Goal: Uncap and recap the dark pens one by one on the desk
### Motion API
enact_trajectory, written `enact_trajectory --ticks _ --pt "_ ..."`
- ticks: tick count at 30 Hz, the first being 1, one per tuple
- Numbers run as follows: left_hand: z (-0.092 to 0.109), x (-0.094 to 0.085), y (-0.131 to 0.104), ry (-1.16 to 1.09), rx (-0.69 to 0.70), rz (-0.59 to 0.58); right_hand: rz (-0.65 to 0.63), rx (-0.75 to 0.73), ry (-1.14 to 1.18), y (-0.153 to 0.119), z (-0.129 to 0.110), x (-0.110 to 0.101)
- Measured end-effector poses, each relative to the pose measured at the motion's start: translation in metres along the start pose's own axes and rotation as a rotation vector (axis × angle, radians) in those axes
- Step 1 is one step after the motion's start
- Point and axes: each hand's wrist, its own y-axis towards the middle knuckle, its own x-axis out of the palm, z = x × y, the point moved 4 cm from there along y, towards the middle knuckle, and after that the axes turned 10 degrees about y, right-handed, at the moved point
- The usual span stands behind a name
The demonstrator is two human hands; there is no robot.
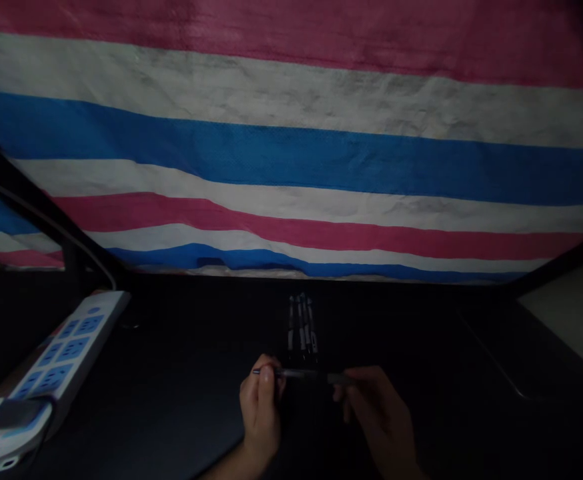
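A slim pen [294,374] is held level above the dark table, its left end in my left hand [262,403], with the thumb pressed on it. My right hand [379,413] pinches a greyish pen-like piece [338,379] in line with the pen. The dark stretch between them hides whether the two pieces join. Just beyond my hands, several pens [302,327] lie side by side on the black tabletop [181,373], pointing away from me.
A white power strip [79,347] with blue socket faces lies at the left, a cable and a plugged-in device [14,413] on it. Striped red, white and blue sheeting [291,153] hangs behind the table. A dark flat shape [516,353] lies at the right.
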Motion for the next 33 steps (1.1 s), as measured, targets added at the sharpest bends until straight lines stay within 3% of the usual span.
enact_trajectory --ticks 2,15,19,22,27,33 --pt "0.0 -0.001 0.0 -0.005 0.006 0.016 0.033 0.0 -0.072 -0.001 -0.001 0.0" --pt "-0.002 0.001 -0.001 0.001 0.011 -0.03 -0.043 -0.084 -0.258 0.003 0.003 -0.007" --pt "0.0 0.0 -0.002 0.03 0.073 -0.054 -0.167 0.027 -0.363 0.004 0.004 -0.003" --pt "0.003 0.0 -0.002 0.067 0.131 -0.084 -0.261 0.013 -0.338 0.002 0.002 0.002" --pt "0.005 0.001 -0.002 0.036 0.094 -0.054 -0.116 0.058 -0.307 0.001 0.004 -0.001" --pt "0.006 0.0 0.0 0.069 0.042 -0.025 -0.31 0.027 -0.261 0.004 0.005 0.005"
